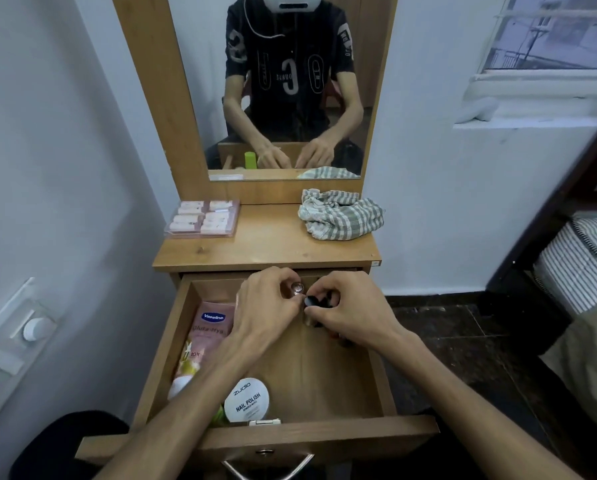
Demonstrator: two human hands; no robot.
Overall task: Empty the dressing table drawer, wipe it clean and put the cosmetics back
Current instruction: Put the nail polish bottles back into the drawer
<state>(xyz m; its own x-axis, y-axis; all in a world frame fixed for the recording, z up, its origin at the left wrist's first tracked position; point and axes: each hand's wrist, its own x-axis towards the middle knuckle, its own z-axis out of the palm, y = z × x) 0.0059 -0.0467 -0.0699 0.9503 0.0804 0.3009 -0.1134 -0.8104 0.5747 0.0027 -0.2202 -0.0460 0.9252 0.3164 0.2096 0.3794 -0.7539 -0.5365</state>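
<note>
My 2 hands work at the back of the open drawer (200, 441). My left hand (265, 303) pinches a small clear-topped bottle (296, 289) between thumb and fingertips; my right hand (350, 308) curls closed around a small dark-capped bottle (312, 302). The 2 bottles sit just beside each other, nearly touching.

The risk I see: both are small and probably slick, and my fingers crowd the same spot. If I lift them together, 1 could knock the other loose and drop onto the drawer floor, or roll under my palm among the other dark items by my right wrist, which I cannot make out clearly.

The clear-topped bottle seems to stand with its cap facing up toward me, long axis roughly vertical. The dark-capped one looks tilted, cap toward my left hand; its body is hidden.

The Vaseline tube (205, 341) lies lengthwise along the left wall, and the nail polish remover tub (247, 400) sits at the front. The checked cloth (340, 214) waits on the tabletop (265, 247).
</note>
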